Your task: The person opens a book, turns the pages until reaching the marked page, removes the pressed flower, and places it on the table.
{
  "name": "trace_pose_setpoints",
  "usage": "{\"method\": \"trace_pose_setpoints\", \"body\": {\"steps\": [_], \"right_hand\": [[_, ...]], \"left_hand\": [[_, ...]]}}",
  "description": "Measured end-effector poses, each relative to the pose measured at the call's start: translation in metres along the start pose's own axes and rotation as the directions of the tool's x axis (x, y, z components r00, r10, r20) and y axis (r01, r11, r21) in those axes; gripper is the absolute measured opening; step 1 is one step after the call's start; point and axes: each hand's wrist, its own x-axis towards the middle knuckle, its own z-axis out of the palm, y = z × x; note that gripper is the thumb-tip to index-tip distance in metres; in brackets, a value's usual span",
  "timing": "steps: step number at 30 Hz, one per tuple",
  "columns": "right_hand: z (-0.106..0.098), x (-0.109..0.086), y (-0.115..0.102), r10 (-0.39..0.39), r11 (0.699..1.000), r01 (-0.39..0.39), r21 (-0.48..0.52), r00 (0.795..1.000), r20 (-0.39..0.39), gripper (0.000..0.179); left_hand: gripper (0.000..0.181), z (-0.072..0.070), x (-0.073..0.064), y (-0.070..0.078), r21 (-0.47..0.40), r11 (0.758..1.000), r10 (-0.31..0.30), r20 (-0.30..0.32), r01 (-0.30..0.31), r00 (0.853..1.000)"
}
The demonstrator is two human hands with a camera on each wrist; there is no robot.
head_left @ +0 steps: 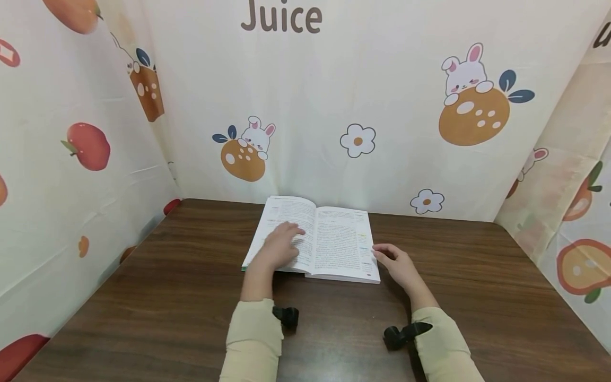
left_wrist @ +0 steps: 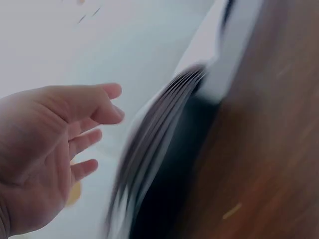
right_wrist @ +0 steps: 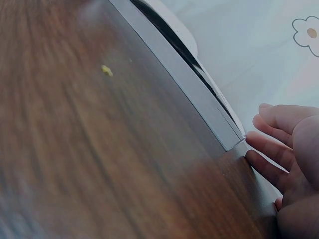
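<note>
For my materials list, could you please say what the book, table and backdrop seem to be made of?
Book: matte paper, by its thin layered pages. Table: wood or wood-look laminate, grained, with a faint sheen. Backdrop: probably printed fabric, matte, judging by its creases.

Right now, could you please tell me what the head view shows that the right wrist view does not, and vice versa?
Only the head view shows the left hand, the printed text of the open book and the "Juice" lettering. Only the right wrist view clearly shows a yellow fleck on the table and a dark strip along the book's edge. Both show the right hand with its fingers at the book's edge, the table and a printed flower.
</note>
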Motion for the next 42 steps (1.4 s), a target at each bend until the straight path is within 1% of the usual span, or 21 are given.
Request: {"method": "trace_pose_setpoints", "body": {"steps": [1, 3, 4, 7, 10, 13, 16, 19, 22, 26, 31, 34, 37, 40, 42], "right_hand": [[0.0, 0.0, 0.0, 0.001, 1.0, -0.001, 0.002, 1.0, -0.001, 0.04], [0.001, 0.0, 0.0, -0.001, 1.0, 0.001, 0.001, 1.0, -0.002, 0.04], [0.001, 0.0, -0.001, 0.0, 1.0, 0.0, 0.002, 1.0, -0.002, 0.04], [0.001, 0.0, -0.001, 0.0, 1.0, 0.0, 0.001, 1.0, -0.003, 0.039], [0.001, 0.001, 0.0, 0.0, 1.0, 0.0, 0.002, 1.0, -0.003, 0.038], [0.002, 0.001, 0.001, 0.002, 1.0, -0.002, 0.005, 1.0, -0.003, 0.038], [0.002, 0.001, 0.001, -0.001, 1.0, 0.001, -0.001, 1.0, -0.001, 0.038], [0.002, 0.001, 0.001, 0.0, 1.0, 0.0, -0.006, 1.0, -0.004, 0.039], [0.002, 0.0, 0.0, -0.009, 1.0, 0.009, -0.014, 1.0, -0.007, 0.041], [0.001, 0.0, -0.001, -0.008, 1.0, 0.008, -0.005, 1.0, -0.005, 0.039], [-0.001, -0.001, 0.0, -0.033, 0.999, 0.034, -0.029, 0.999, 0.029, 0.039], [-0.004, -0.001, 0.001, -0.083, 0.994, 0.087, -0.065, 0.995, 0.059, 0.041], [-0.007, -0.001, 0.003, -0.141, 0.985, 0.149, -0.086, 0.986, 0.093, 0.044], [-0.01, -0.001, 0.005, -0.201, 0.972, 0.216, -0.091, 0.969, 0.142, 0.05], [-0.012, -0.001, 0.007, -0.238, 0.961, 0.258, -0.095, 0.954, 0.181, 0.055]], "left_hand": [[0.047, 0.004, 0.003, 0.005, 0.016, 1.0, 0.025, 0.018, -0.026, 1.0], [0.045, 0.012, 0.005, 0.01, 0.054, 0.998, 0.028, 0.044, -0.031, 0.999], [0.045, 0.015, 0.006, 0.012, 0.069, 0.997, 0.021, 0.055, -0.025, 0.998], [0.045, 0.023, 0.007, 0.013, 0.064, 0.997, -0.035, 0.064, 0.031, 0.997], [0.047, 0.028, 0.009, 0.012, 0.016, 0.996, -0.089, 0.076, 0.088, 0.993], [0.05, 0.031, 0.01, 0.011, -0.028, 0.991, -0.129, 0.083, 0.132, 0.988], [0.057, 0.032, 0.011, 0.011, -0.089, 0.978, -0.178, 0.092, 0.187, 0.98], [0.062, 0.032, 0.011, 0.012, -0.143, 0.961, -0.224, 0.103, 0.237, 0.969], [0.063, 0.033, 0.011, 0.014, -0.15, 0.954, -0.247, 0.107, 0.261, 0.963], [0.06, 0.034, 0.011, 0.016, -0.138, 0.957, -0.244, 0.093, 0.255, 0.965], [0.056, 0.033, 0.01, 0.019, -0.085, 0.969, -0.226, 0.079, 0.232, 0.971], [0.053, 0.031, 0.009, 0.021, -0.053, 0.977, -0.204, 0.077, 0.208, 0.976], [0.052, 0.03, 0.008, 0.022, -0.048, 0.98, -0.191, 0.078, 0.195, 0.978], [0.052, 0.029, 0.007, 0.022, -0.056, 0.978, -0.195, 0.075, 0.199, 0.978], [0.053, 0.029, 0.007, 0.021, -0.067, 0.976, -0.201, 0.076, 0.207, 0.977]]}}
